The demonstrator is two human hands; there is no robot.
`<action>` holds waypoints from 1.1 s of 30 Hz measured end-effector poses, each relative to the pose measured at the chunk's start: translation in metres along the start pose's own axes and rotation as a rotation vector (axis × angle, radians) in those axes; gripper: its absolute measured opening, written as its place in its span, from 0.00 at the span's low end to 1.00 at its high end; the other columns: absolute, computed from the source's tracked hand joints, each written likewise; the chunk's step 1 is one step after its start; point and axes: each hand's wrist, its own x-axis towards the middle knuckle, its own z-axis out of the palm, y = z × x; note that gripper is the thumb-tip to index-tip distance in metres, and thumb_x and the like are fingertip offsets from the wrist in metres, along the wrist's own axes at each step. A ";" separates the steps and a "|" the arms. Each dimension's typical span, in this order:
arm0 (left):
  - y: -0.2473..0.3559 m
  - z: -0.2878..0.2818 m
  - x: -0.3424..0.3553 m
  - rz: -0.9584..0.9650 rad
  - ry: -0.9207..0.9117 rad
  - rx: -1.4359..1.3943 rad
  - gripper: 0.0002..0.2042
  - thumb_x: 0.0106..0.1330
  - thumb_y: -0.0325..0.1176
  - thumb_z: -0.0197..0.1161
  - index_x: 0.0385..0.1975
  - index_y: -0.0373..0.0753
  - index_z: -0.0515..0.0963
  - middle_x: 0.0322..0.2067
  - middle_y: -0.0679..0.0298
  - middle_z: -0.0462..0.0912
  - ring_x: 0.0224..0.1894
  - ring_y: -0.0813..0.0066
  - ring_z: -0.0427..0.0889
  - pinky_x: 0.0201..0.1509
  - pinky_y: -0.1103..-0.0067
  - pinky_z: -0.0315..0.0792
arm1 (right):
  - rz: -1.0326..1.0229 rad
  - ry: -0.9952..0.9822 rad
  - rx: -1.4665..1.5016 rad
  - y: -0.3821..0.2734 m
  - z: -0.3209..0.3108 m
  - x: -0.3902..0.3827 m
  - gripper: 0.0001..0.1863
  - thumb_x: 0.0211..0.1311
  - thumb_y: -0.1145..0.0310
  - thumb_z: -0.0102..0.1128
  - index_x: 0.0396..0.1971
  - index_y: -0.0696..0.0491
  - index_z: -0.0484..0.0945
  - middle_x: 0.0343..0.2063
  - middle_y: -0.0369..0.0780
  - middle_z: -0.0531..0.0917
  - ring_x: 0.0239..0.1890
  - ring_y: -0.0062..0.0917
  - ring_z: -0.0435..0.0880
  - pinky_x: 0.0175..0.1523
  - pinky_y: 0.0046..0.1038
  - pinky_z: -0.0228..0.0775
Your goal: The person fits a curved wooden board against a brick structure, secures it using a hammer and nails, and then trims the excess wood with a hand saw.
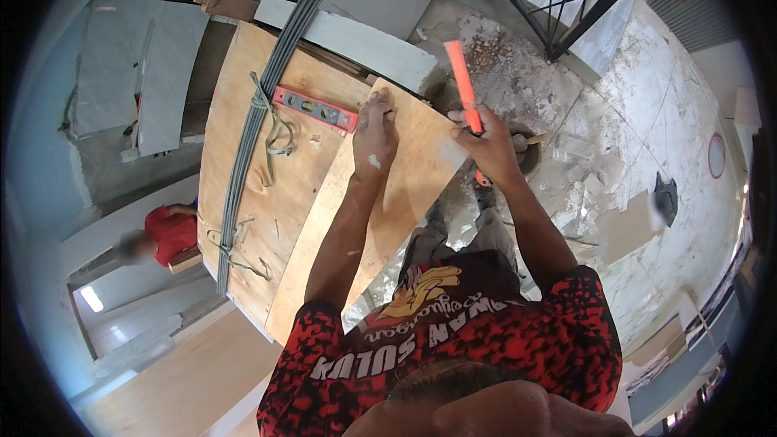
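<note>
Nearest to the camera, my red-and-black patterned shirt (558,332) covers my shoulders, with pale lettering and a yellow print across its front. Both my forearms reach out over the work from it. My left hand (375,131) lies palm down with its fingers held fairly close together, on the far part of a plywood board (425,154) that runs from near left to far right. My right hand (487,144) is curled around an orange tool (460,77), just beyond the board's right edge; the tool's long end points far, and I cannot tell its exact kind. Whether that hand touches the board I cannot tell either. Just left of my left hand, a red spirit level (316,109) lies on a larger plywood sheet (312,150). Left of the level, a bundle of thin dark rods (243,162), tied with cord, runs from near to far along the sheet. Farther left, a person in a red top (176,236) is bent over. To the right, debris is scattered over the pale, dusty floor (615,133).
</note>
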 end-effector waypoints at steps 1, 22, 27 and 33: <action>0.003 -0.002 0.003 0.002 -0.006 -0.026 0.07 0.65 0.22 0.53 0.42 0.32 0.69 0.50 0.44 0.76 0.53 0.43 0.75 0.56 0.62 0.71 | -0.034 0.030 0.080 0.004 -0.004 0.000 0.21 0.55 0.67 0.64 0.49 0.56 0.73 0.39 0.42 0.84 0.40 0.22 0.82 0.46 0.25 0.73; -0.009 -0.016 -0.009 -0.191 -0.013 -0.106 0.10 0.73 0.38 0.48 0.44 0.38 0.64 0.52 0.49 0.75 0.58 0.63 0.72 0.65 0.66 0.59 | 0.403 -0.078 1.370 0.051 0.038 -0.064 0.26 0.49 0.81 0.70 0.42 0.53 0.61 0.25 0.43 0.79 0.16 0.19 0.77 0.17 0.20 0.68; -0.007 -0.019 -0.010 -0.189 -0.027 -0.023 0.10 0.73 0.38 0.49 0.44 0.38 0.64 0.51 0.50 0.76 0.57 0.64 0.72 0.65 0.67 0.60 | 0.515 -0.087 1.366 0.049 0.035 -0.062 0.27 0.50 0.79 0.71 0.42 0.53 0.61 0.23 0.40 0.78 0.16 0.18 0.76 0.18 0.19 0.68; -0.006 -0.008 -0.012 -0.195 0.019 -0.052 0.10 0.72 0.35 0.51 0.44 0.36 0.65 0.51 0.49 0.77 0.58 0.62 0.72 0.66 0.67 0.59 | 0.612 -0.003 1.260 0.040 0.013 -0.052 0.23 0.54 0.79 0.66 0.43 0.54 0.60 0.25 0.39 0.75 0.17 0.19 0.75 0.19 0.21 0.67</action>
